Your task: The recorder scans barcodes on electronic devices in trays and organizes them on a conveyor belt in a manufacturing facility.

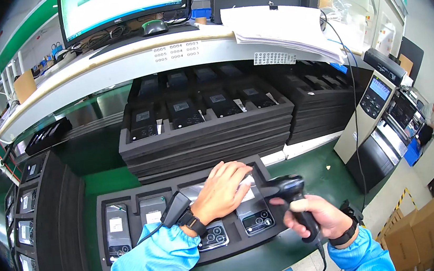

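Note:
A black handheld barcode scanner point(289, 185) is gripped in my right hand point(325, 215), its head pointing left over the right end of a dark foam tray point(179, 183). Smartphones lie in the tray's slots, backs up, with white labels. My left hand point(222, 189) rests over the middle of the tray with its fingers stretched out to the right. Its fingertips are close to the label of the rightmost phone point(257, 220); whether they touch it is hard to tell. That hand partly covers another phone point(214, 235). At the left end lies a phone point(117, 230) in plain view.
Behind the tray stands a stack of foam trays point(206, 136) with phones on top. Another stack point(60, 231) stands at left. A label printer point(371, 114) is on the right. Above runs a shelf point(135, 59) with a monitor point(122, 10) and papers point(277, 26). Cartons point(418, 233) sit lower right.

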`<state>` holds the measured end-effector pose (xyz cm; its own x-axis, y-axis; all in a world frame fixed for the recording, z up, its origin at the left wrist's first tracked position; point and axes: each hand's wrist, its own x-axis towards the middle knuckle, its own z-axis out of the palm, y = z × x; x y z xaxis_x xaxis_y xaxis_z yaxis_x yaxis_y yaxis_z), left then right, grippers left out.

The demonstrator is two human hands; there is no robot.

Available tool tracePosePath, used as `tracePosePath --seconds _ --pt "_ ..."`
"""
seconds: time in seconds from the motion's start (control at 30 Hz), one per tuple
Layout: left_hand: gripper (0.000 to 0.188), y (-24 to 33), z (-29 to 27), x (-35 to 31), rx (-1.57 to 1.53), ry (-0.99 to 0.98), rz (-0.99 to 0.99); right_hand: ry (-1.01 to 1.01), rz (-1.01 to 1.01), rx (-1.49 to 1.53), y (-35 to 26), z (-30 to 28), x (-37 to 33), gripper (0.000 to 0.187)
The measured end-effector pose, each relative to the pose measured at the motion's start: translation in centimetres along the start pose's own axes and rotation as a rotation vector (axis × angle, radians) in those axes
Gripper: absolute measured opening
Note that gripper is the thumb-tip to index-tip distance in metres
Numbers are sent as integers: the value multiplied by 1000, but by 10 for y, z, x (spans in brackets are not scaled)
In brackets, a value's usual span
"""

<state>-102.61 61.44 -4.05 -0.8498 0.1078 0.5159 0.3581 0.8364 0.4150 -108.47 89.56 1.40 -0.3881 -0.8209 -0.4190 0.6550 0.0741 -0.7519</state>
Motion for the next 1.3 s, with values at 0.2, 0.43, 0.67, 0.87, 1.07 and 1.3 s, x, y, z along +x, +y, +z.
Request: tracePosePath --seconds 0.2,0.43,0.67,0.87,1.07,1.3 --pt "40 -2 -4 1 -101 9 -39 -14 81 -130 11 24 15 28" --pt "38 -4 3 -2 10 16 30 -102 -7 -124 5 16 -2 59" --pt "52 0 14 -6 265 -78 -9 467 -305 -313 14 -50 -15 40" --pt "52 2 13 -3 281 -87 -75 902 -342 -688 31 -108 37 20" --pt "48 5 13 5 189 -110 -122 1101 -398 -1021 25 -133 66 36" --pt "52 1 14 4 29 3 -167 1056 -425 -1193 19 -141 82 27"
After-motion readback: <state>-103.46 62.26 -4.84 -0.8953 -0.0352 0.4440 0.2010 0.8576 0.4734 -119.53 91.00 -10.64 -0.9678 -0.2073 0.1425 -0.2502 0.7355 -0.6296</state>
